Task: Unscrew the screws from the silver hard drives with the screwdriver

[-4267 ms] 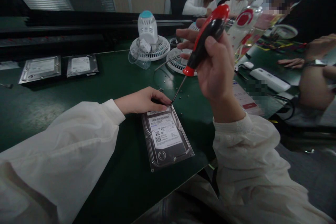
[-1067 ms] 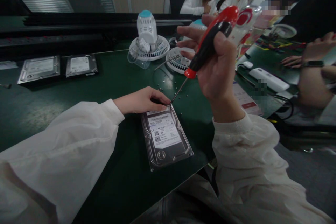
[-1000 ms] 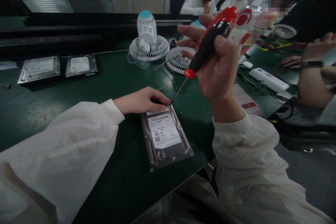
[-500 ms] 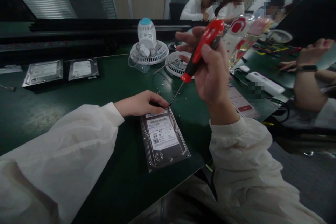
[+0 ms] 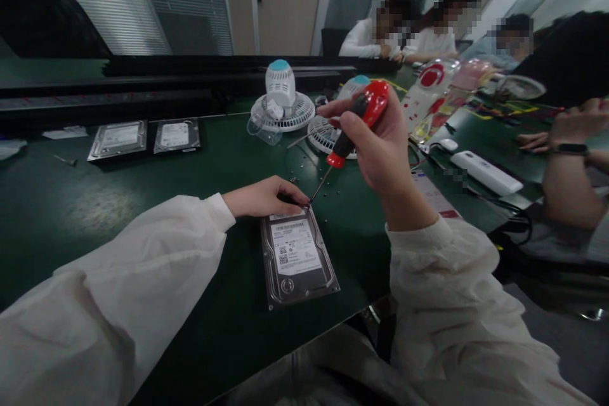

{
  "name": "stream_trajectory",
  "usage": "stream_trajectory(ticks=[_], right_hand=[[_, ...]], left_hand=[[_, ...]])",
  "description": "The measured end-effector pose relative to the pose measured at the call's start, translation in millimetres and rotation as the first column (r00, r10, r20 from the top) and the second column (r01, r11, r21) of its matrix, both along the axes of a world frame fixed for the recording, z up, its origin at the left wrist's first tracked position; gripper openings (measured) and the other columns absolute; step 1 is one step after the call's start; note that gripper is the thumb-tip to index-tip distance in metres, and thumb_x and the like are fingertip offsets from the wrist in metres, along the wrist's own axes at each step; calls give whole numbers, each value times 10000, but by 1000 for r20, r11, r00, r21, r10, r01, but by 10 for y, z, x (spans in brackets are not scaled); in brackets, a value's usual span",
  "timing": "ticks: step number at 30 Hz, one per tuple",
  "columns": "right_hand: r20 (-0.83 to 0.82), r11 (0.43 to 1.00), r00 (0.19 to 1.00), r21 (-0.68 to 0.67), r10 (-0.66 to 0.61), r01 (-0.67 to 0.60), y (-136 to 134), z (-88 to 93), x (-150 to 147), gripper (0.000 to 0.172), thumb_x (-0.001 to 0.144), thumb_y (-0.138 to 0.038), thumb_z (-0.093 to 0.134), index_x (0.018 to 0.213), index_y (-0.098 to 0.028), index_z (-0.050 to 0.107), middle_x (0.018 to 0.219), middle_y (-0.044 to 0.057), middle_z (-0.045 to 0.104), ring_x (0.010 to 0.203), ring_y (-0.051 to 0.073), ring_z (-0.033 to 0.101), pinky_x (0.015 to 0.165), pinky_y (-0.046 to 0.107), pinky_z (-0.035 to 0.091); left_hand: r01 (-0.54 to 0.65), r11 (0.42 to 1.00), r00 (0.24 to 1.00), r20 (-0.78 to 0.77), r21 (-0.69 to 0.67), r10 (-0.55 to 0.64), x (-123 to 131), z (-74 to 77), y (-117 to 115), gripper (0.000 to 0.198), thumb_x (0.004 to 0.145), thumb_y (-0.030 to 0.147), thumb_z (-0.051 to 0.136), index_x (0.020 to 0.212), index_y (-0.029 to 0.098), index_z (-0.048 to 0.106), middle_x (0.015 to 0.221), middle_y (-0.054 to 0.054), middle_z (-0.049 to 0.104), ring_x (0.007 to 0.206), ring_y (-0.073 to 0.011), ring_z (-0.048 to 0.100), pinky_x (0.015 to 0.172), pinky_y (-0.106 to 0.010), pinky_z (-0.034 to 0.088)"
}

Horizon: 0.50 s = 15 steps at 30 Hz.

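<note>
Looking down at a hard drive [image 5: 297, 257], flat and label-up on the green table [image 5: 143, 216], lower middle of the frame. Pinning its far end with the left hand [image 5: 264, 196], fingers together and curled down over that top edge. Gripping a red-and-black screwdriver [image 5: 354, 130] in the right hand [image 5: 380, 149], just right of centre, fingers clamped round the handle. Shaft slanting down and left, tip landing at the drive's top right corner, touching or as good as touching the left fingertips.

Looks like mid-turn on a corner screw. Can't tell loosening from tightening, and can't make out the screw head itself, too small and tucked behind the tip.

For the next move: needs the tip square in the head, steady downward push while twisting, and firm pressure on the drive so as not to let it skate. Worth minding the loose screws [image 5: 295, 179] scattered just above the drive, easy to flick away.

Also around: two more drives [image 5: 118, 138] upper left, small white fans [image 5: 283, 108] top middle, somebody else's hand [image 5: 578, 120] at the right edge.
</note>
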State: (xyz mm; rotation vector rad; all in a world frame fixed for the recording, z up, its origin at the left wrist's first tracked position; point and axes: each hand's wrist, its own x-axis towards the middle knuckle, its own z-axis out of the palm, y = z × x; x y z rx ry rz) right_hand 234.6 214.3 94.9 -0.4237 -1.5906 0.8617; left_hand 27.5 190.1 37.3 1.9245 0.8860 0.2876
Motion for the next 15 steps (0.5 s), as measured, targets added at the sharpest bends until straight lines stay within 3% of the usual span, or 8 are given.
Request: stream_trajectory(ticks=[4,8,13,15], right_hand=[[9,997,998,-41,66,-66,17,42,20,402,749,-465,750,1052,-323,527,1103,-3,733,1005,186,696,975,390,545],[25,983,988,-107,153,-149,14,107,52,434,738,-502,706,1102,-314,562,1142,2,732,1027,216,682,960,406,552],[70,993,991,4,113,-114,53,129,40,339,753,-409,771,998,-310,559,985,-13,741,957,184,685,947,383,551],[71,993,992,46,108,-111,64,138,20,352,747,-377,791,951,-304,514,951,-24,736,926,174,684,917,377,557]], left_hand=[[-30,997,999,-31,68,33,13,32,-71,384,889,397,651,1215,198,692,1212,-61,723,1047,-204,693,886,-341,551],[-114,967,986,-93,228,138,32,68,-199,397,885,419,645,1208,195,698,1219,-68,719,1101,-233,663,983,-401,501],[-196,865,945,-146,461,292,58,161,-469,354,930,361,580,1208,172,694,1243,-107,692,1210,-291,561,1079,-520,365],[-169,771,917,-189,613,352,78,231,-627,333,966,319,518,1191,146,693,1224,-122,695,1204,-309,546,1027,-524,381]])
